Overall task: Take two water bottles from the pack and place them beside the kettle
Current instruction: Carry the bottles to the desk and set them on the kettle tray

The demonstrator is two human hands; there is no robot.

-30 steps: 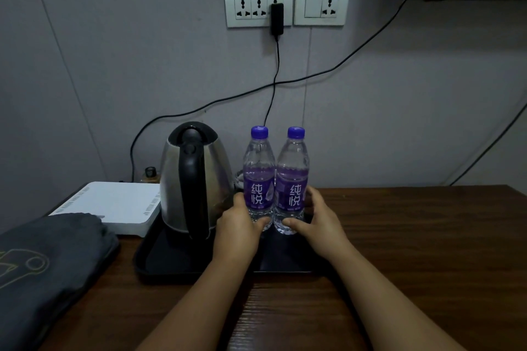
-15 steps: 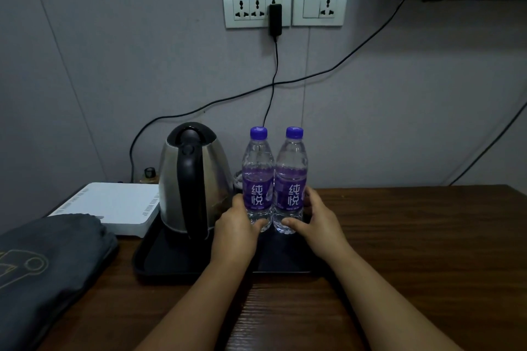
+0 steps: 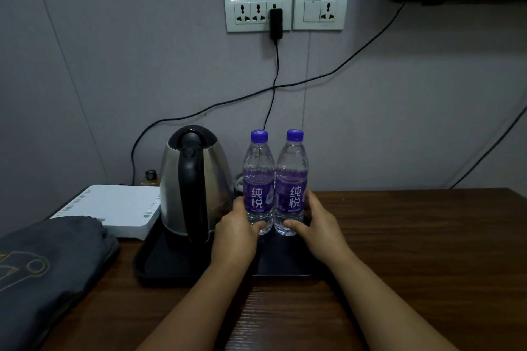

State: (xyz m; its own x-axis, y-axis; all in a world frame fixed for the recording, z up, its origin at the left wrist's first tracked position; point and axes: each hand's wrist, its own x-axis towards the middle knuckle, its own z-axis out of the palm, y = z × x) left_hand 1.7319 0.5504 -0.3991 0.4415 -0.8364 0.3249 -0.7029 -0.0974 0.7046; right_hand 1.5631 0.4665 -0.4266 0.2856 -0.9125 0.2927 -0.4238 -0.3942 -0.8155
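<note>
Two clear water bottles with purple caps and purple labels stand upright side by side on a black tray (image 3: 159, 268), just right of a steel kettle (image 3: 194, 179) with a black handle. My left hand (image 3: 236, 232) wraps the lower part of the left bottle (image 3: 258, 179). Around the base of the right bottle (image 3: 292, 179) curls my right hand (image 3: 316, 225). The bottles touch each other. No pack is in view.
A white flat box (image 3: 114, 208) lies left of the kettle, and a dark grey folded cloth (image 3: 42, 271) covers the table's left front. Black cables hang from the wall sockets (image 3: 258, 11) behind the kettle. The wooden table (image 3: 427, 251) extends to the right.
</note>
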